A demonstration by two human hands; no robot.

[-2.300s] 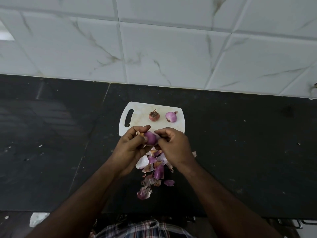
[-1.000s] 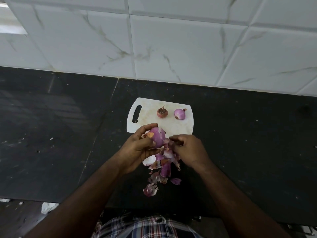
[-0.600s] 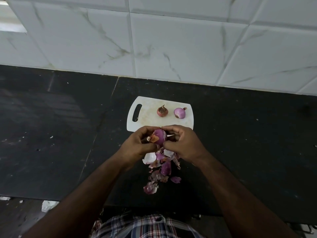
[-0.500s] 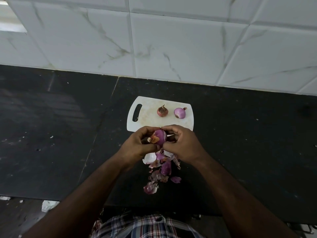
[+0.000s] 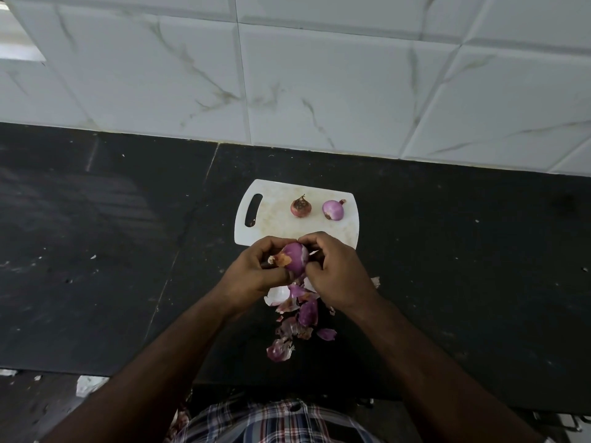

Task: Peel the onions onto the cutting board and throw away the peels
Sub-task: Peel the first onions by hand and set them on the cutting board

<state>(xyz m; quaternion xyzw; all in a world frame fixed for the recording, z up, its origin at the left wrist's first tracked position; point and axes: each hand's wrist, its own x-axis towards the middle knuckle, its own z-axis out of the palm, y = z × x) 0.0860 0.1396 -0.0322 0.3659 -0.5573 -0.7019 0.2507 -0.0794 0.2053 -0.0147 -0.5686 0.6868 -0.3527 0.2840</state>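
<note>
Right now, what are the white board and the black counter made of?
The cutting board looks like plastic: smooth, thin, matte white, with rounded corners, a cut-out handle slot and faint brownish stains. The counter looks like polished dark stone, perhaps granite: it has a dull sheen, a straight seam between slabs and pale specks. The pictures cannot settle either for certain.

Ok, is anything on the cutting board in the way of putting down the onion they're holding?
Nothing visible blocks it. The held onion, gripped by the left hand and right hand, is above the white cutting board's near edge. The unpeeled onion and peeled onion sit farther back, leaving bare board.
</note>
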